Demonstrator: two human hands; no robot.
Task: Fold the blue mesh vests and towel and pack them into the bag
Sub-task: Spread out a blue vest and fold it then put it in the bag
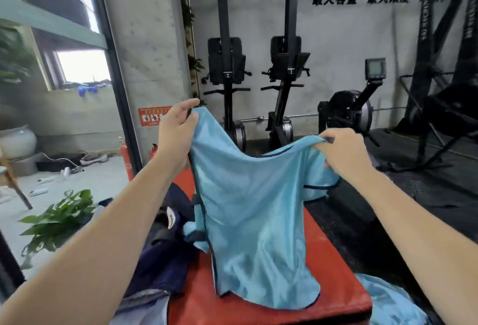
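Vest in hand: a blue mesh vest [248, 221] hangs over the red bench [323, 296], held up by both hands, its lower hem resting on the bench top.
Left hand: the left hand [176, 130] pinches one dark-trimmed strap of the vest, held high above the bench's far end.
Right hand: the right hand [344, 151] grips the other strap in curled fingers, lower than the left.
Hidden: the held vest covers most of the bench top; more blue fabric [320, 185] behind it, at the bench's far end, is partly screened.
Cut off: another blue piece [393, 304] at the bench's near right corner runs out of the bottom edge.
Hard to make out: a dark navy bag [165, 247] lies crumpled on the bench's left side; its opening cannot be made out.
Room: dark floor [413, 195] lies right of the bench.
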